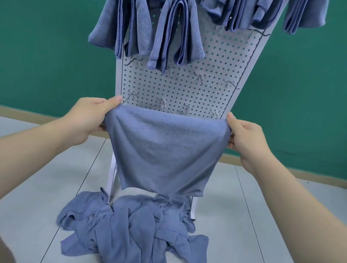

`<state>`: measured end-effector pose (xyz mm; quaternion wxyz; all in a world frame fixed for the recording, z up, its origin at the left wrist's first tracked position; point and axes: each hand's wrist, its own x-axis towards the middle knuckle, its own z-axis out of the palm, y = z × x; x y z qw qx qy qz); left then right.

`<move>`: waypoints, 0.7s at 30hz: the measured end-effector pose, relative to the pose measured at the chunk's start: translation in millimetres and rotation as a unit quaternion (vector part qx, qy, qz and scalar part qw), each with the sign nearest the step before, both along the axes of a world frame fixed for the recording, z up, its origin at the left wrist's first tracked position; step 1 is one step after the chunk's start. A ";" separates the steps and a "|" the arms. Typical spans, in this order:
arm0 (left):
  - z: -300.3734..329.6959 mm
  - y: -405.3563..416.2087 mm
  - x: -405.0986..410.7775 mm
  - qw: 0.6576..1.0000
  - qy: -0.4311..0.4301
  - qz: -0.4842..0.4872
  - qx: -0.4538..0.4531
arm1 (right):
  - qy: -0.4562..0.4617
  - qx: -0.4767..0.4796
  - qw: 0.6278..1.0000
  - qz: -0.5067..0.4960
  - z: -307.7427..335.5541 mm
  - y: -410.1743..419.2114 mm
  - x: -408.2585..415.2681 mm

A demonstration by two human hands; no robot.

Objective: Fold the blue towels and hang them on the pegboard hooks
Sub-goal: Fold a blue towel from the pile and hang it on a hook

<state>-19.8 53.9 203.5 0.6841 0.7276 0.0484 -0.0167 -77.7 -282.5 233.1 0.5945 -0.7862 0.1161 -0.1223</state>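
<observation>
I hold a blue towel [164,150] stretched out in front of the white pegboard [213,73]. My left hand [92,114] pinches its upper left corner and my right hand [245,139] pinches its upper right corner. The towel hangs flat below my hands and hides the lower part of the board. Two folded blue towels [150,23] hang on hooks in the board's middle row, and several more hang across the top. Bare metal hooks [199,79] stick out in the two rows just above the held towel.
A crumpled pile of blue towels [131,230] lies on the grey tiled floor [257,215] at the foot of the pegboard stand. A green wall [33,37] with a tan baseboard runs behind.
</observation>
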 end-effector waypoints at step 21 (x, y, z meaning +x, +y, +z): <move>-1.0 0.7 3.6 0.998 -0.068 -0.001 0.001 | -0.006 0.025 1.000 -0.004 0.6 -6.6 3.0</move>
